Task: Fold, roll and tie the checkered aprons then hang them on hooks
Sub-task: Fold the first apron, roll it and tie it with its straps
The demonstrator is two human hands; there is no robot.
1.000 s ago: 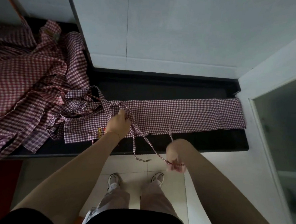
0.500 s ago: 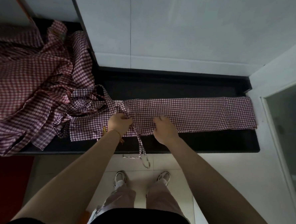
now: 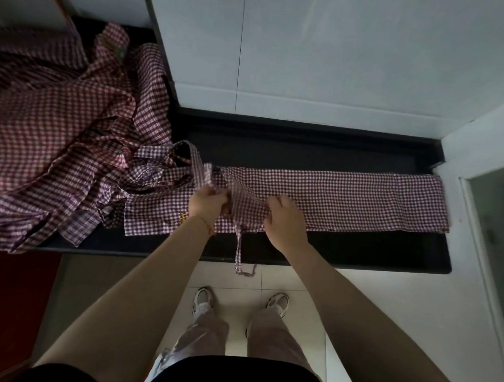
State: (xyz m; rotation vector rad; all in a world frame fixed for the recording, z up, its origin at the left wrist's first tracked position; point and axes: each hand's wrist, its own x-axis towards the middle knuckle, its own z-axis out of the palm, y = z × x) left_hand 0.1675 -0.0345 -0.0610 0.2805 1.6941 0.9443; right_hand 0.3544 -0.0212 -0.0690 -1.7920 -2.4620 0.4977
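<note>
Head view, looking down at a dark desk [image 3: 359, 250] running across mid-frame, w/ white wall tiles [image 3: 312, 47] above it in the upper half. A folded checkered apron [image 3: 347, 201] lies flat on the desk as a long band, reaching from centre frame to the right end of the desk. Its left end is bunched up where both hands work.

Left hand [image 3: 207, 204] sits at centre frame on the bunched end, fingers curled & gripping a gathered bit of the cloth & strap. A strap [image 3: 197, 165] rises from that hand up-left in a loop. Right hand [image 3: 284, 222] is just right of it, on the near edge of the band, fingers curled & pinching the cloth edge; the two hands are near each other but apart. Between them a thin tie string [image 3: 238, 246] drops over the desk's front edge, its end dangling above the floor.

Left side of frame: a big rumpled heap of more checkered aprons [image 3: 56, 137] on the desk, touching the folded one's left end.

Lower frame: pale floor tiles [image 3: 269, 277], the person's two white shoes [image 3: 204, 301] & light trousers, a red mat [image 3: 11, 300] at lower left
</note>
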